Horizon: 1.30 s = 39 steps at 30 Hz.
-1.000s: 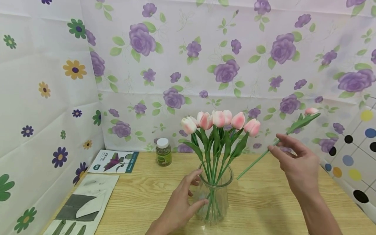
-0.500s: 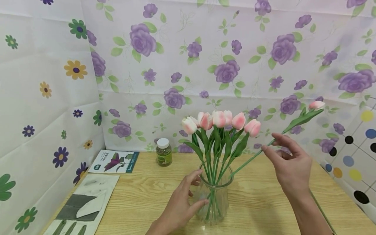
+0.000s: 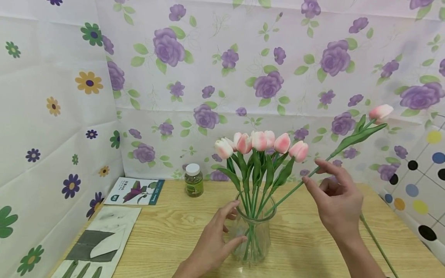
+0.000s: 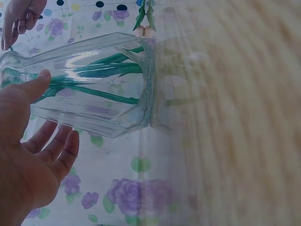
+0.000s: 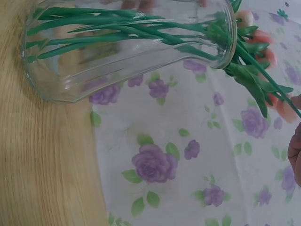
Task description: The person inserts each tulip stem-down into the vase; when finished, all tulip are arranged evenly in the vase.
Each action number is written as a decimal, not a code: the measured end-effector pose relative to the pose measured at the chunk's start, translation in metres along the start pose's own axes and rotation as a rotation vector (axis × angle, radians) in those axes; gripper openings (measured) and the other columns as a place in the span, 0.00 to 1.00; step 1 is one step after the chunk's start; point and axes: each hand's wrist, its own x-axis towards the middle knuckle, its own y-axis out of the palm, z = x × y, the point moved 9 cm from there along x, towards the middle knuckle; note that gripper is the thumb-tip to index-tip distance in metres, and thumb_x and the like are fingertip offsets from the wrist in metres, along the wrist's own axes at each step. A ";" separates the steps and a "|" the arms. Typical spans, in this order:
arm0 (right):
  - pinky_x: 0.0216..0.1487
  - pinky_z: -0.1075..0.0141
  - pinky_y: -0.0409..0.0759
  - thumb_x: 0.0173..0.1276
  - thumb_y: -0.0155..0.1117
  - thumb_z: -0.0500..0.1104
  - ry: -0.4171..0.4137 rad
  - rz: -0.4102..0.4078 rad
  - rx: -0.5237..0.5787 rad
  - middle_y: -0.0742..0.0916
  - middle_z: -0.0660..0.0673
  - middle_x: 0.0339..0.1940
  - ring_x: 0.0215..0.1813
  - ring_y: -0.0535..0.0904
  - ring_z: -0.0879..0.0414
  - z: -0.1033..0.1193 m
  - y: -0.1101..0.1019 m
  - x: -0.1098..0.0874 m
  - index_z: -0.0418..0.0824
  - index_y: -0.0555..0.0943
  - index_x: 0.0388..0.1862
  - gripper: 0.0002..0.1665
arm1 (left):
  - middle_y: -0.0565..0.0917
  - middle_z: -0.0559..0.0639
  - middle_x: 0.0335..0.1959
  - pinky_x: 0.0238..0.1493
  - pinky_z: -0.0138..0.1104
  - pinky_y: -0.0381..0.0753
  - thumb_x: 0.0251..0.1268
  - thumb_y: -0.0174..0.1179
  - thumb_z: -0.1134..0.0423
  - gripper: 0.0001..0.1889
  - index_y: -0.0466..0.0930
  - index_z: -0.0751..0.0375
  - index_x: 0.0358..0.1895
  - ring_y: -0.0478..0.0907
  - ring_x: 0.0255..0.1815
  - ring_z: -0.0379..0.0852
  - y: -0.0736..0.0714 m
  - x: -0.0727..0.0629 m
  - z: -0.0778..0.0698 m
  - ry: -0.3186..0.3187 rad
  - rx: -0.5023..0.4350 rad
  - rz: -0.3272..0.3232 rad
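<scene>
A clear glass vase (image 3: 252,243) stands upright on the wooden table, holding several pink-and-white tulips (image 3: 259,141) with green leaves. My left hand (image 3: 215,239) cups the vase's left side, thumb across the front and fingers by the rim; the left wrist view shows the thumb (image 4: 35,87) over the glass. Between thumb and forefinger, my right hand (image 3: 338,200) pinches the stem of a single tulip (image 3: 380,112). That tulip slants up to the right, its lower stem end inside the vase mouth. In the right wrist view its stem (image 5: 268,75) crosses the vase rim.
Behind the vase, to its left, stands a small jar (image 3: 193,181) with a white lid. A printed leaflet (image 3: 133,191) and a grey-and-white packet (image 3: 101,235) lie at the left. Another green stem (image 3: 379,247) lies beside the right forearm. Floral cloth (image 3: 236,96) backs the table (image 3: 167,231).
My right hand has moved left with the tulip, bringing its stem end from outside the vase into the mouth. The flower head has risen. The left hand and vase have stayed put.
</scene>
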 end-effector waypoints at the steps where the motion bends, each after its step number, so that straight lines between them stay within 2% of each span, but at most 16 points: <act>1: 0.16 0.67 0.60 0.56 0.73 0.16 -0.010 0.006 -0.013 0.85 0.58 0.39 0.16 0.66 0.65 0.003 0.001 -0.001 0.28 0.84 0.61 0.31 | 0.77 0.45 0.64 0.47 0.37 0.85 0.67 0.74 0.56 0.45 0.57 0.41 0.83 0.80 0.60 0.51 0.000 0.000 0.000 -0.001 -0.001 0.000; 3: 0.16 0.68 0.61 0.56 0.72 0.16 -0.028 0.016 -0.020 0.85 0.57 0.41 0.17 0.67 0.65 0.007 0.003 -0.002 0.28 0.84 0.61 0.32 | 0.77 0.44 0.64 0.47 0.38 0.85 0.68 0.74 0.56 0.45 0.57 0.40 0.83 0.80 0.60 0.51 0.000 0.000 0.000 -0.001 -0.001 -0.001; 6: 0.16 0.68 0.60 0.54 0.71 0.14 -0.072 0.035 0.033 0.84 0.55 0.45 0.17 0.66 0.65 0.012 0.007 -0.003 0.26 0.83 0.60 0.32 | 0.77 0.43 0.65 0.47 0.38 0.85 0.68 0.74 0.56 0.45 0.57 0.40 0.83 0.79 0.60 0.50 0.000 0.000 -0.001 0.000 0.001 -0.001; 10: 0.15 0.68 0.59 0.51 0.69 0.12 -0.137 0.060 0.102 0.85 0.54 0.46 0.17 0.64 0.66 0.018 0.012 -0.005 0.23 0.82 0.59 0.33 | 0.77 0.43 0.65 0.47 0.38 0.85 0.68 0.73 0.55 0.44 0.58 0.43 0.82 0.79 0.59 0.50 0.000 -0.001 -0.001 0.006 0.003 -0.002; 17: 0.14 0.68 0.59 0.50 0.69 0.11 -0.183 0.127 0.086 0.84 0.53 0.47 0.17 0.63 0.66 0.027 0.027 -0.013 0.24 0.82 0.58 0.34 | 0.77 0.45 0.66 0.47 0.38 0.85 0.67 0.74 0.57 0.46 0.57 0.42 0.83 0.80 0.60 0.51 0.000 0.000 0.001 0.010 0.004 0.001; 24: 0.15 0.70 0.62 0.53 0.71 0.13 -0.172 0.206 0.039 0.83 0.52 0.47 0.17 0.64 0.66 0.033 0.045 -0.022 0.27 0.84 0.58 0.32 | 0.78 0.44 0.65 0.47 0.38 0.85 0.67 0.75 0.57 0.47 0.55 0.35 0.83 0.80 0.60 0.50 0.000 0.000 0.001 0.014 0.001 -0.007; 32: 0.17 0.73 0.65 0.55 0.74 0.16 -0.130 0.275 -0.020 0.83 0.49 0.44 0.17 0.65 0.66 0.028 0.058 -0.032 0.31 0.85 0.55 0.28 | 0.78 0.42 0.66 0.47 0.37 0.84 0.67 0.74 0.56 0.45 0.57 0.39 0.82 0.79 0.59 0.49 0.000 -0.001 0.000 0.010 -0.005 -0.008; 36: 0.18 0.74 0.66 0.57 0.74 0.18 -0.132 0.296 -0.033 0.83 0.46 0.45 0.18 0.65 0.66 0.026 0.063 -0.036 0.33 0.85 0.55 0.27 | 0.77 0.43 0.66 0.47 0.37 0.84 0.67 0.75 0.57 0.46 0.57 0.38 0.82 0.80 0.59 0.49 -0.001 0.000 0.000 0.015 -0.003 -0.012; 39: 0.19 0.75 0.67 0.57 0.74 0.18 -0.145 0.305 -0.036 0.84 0.46 0.44 0.18 0.65 0.66 0.027 0.065 -0.039 0.34 0.86 0.54 0.26 | 0.77 0.43 0.66 0.47 0.37 0.84 0.66 0.75 0.57 0.46 0.57 0.41 0.83 0.80 0.59 0.50 -0.001 0.000 0.000 0.021 0.001 -0.014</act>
